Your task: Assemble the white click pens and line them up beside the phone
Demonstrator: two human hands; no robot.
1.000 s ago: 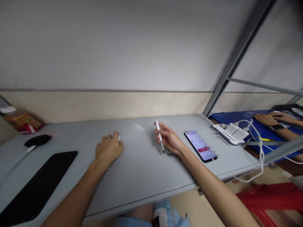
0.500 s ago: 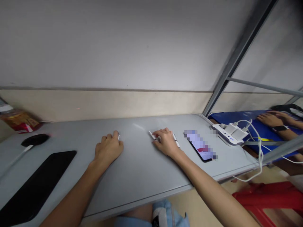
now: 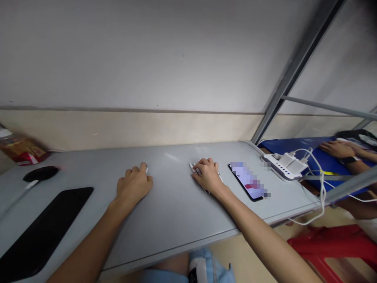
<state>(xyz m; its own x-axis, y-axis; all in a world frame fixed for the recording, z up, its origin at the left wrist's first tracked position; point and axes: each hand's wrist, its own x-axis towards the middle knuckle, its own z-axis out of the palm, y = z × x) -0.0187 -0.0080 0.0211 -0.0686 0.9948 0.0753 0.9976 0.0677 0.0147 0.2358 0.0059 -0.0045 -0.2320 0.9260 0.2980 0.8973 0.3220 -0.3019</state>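
Note:
My left hand [image 3: 134, 184] rests on the grey desk [image 3: 167, 216] with its fingers curled. A small white end [image 3: 147, 169] shows beside its index finger; the rest of that thing is hidden under the hand. To the right, my right hand [image 3: 207, 175] is closed from above over a few slim white pens [image 3: 191, 166]. Their ends stick out past the thumb and on the hand's right side, and the fingers cover their middles. A phone [image 3: 247, 182] with a lit, blurred screen lies a little right of the right hand.
A black mat [image 3: 47, 232] and a round black pad with a white cable [image 3: 41, 173] lie at left, near a bottle [image 3: 23, 149]. A white power strip [image 3: 284, 167] with plugs stands at right. Beyond the metal frame, another person's hands [image 3: 338, 149] rest over a blue surface.
The pens under my right hand have drawn closer together, and the left pen end has shifted right toward the fingers. My left hand has hardly moved.

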